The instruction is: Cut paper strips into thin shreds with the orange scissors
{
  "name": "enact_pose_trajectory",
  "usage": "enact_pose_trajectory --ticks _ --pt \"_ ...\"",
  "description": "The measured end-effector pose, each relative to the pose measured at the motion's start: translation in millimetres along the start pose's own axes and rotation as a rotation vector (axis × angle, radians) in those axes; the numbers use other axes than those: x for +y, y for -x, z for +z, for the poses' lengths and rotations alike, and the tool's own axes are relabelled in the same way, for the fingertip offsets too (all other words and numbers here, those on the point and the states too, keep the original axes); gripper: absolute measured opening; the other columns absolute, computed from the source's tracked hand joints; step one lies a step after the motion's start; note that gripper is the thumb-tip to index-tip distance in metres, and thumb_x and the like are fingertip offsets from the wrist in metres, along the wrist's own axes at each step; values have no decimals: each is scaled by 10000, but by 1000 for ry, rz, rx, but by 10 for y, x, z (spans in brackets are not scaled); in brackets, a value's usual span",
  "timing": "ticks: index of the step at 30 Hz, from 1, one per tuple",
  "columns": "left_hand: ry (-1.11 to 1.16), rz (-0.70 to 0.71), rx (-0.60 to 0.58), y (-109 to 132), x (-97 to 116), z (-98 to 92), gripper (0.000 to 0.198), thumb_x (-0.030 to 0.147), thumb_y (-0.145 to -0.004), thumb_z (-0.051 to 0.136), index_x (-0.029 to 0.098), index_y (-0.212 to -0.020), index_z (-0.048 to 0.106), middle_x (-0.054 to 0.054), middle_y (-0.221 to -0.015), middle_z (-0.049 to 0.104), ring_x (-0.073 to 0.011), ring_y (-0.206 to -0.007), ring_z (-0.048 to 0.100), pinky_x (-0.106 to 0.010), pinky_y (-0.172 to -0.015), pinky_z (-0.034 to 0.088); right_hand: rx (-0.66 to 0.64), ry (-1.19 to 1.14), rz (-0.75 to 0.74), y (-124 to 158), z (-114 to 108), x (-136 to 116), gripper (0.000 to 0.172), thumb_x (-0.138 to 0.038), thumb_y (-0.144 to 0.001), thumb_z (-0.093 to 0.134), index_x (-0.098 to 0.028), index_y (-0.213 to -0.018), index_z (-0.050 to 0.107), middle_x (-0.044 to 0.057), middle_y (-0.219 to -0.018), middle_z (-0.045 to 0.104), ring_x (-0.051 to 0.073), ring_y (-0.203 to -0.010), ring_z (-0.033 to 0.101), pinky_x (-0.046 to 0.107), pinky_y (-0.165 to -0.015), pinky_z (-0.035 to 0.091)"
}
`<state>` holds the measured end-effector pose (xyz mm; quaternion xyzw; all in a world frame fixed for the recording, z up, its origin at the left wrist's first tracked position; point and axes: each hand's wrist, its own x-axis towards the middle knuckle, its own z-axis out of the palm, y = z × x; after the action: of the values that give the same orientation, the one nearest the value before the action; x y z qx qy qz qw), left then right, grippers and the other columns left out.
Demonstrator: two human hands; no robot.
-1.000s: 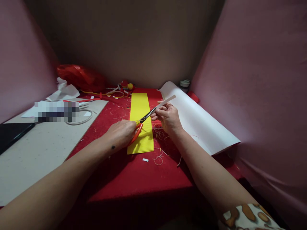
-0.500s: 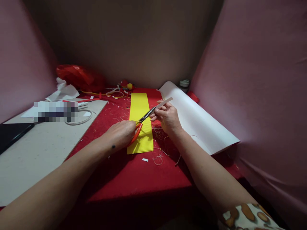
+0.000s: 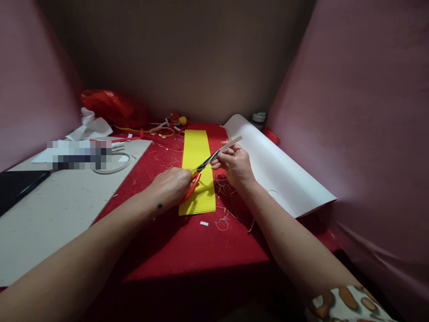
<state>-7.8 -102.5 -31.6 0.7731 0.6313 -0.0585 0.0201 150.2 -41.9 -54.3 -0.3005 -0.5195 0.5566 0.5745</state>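
My left hand (image 3: 176,183) is closed round the orange handles of a pair of scissors (image 3: 193,187), whose blades point up and to the right. In a pinch, my right hand (image 3: 236,165) holds a narrow whitish strip (image 3: 233,142) that runs along the blades. The fingers hide part of the strip and the blade tips. Beneath the scissors lies a yellow corrugated sheet (image 3: 196,150). A red corrugated sheet (image 3: 217,134) lies behind and to the right of it, partly covered by my right hand.
A curled white sheet (image 3: 268,165) lies at right. At left, a grey board (image 3: 67,214) carries a black flat object (image 3: 22,185) and a looped cord (image 3: 112,171). Thread scraps (image 3: 223,221) litter the red cloth (image 3: 197,255). A red plastic bag (image 3: 114,107) sits at the back.
The whole view has shifted very slightly. Both hands keep the same hold, and the scissors and strip stay in nearly the same position.
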Motion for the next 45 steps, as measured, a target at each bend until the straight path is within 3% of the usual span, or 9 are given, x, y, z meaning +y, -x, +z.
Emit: enact_pose_trajectory --ticks 9,14,21,31,38,45 --pt "16 6 1 -4 16 -9 473 431 -859 229 163 -849 619 -158 -822 651 -253 -722 610 -290 -494 312 113 10 -40 -46 -58 -70 264 -140 -631 566 -215 -816 394 -79 -563 452 115 -492 579 245 -435 485" --pt "12 11 -7 -31 -15 18 441 396 -860 232 176 -827 613 -144 -813 656 -222 -706 608 -276 -490 306 78 1 -36 -42 -54 -61 270 -116 -630 552 -209 -837 405 -77 -555 464 116 -496 580 258 -477 499" --pt "34 10 -3 -41 -20 46 398 340 -851 255 154 -826 606 -165 -822 642 -267 -728 606 -305 -511 320 27 3 -13 9 -3 -56 297 -134 -650 557 -219 -889 402 -68 -598 510 122 -508 593 288 -528 526" --pt "32 35 8 -13 -27 15 349 345 -841 289 192 -856 602 -130 -776 642 -238 -690 598 -286 -494 300 25 2 -7 -6 -24 -37 306 -146 -635 573 -216 -880 403 -62 -607 523 121 -509 594 276 -506 511" --pt "52 0 -41 -14 11 -24 354 362 -839 286 189 -868 593 -144 -822 643 -257 -734 601 -298 -505 291 100 -17 -9 -30 -54 -64 309 -110 -619 570 -208 -865 409 -83 -555 495 107 -462 578 241 -454 501" --pt "48 -31 -80 -48 6 -2 396 357 -852 258 153 -843 598 -161 -854 641 -262 -751 599 -298 -514 313 14 -27 -14 -37 -50 -17 309 -114 -624 573 -214 -854 393 -83 -574 527 102 -474 584 241 -474 509"
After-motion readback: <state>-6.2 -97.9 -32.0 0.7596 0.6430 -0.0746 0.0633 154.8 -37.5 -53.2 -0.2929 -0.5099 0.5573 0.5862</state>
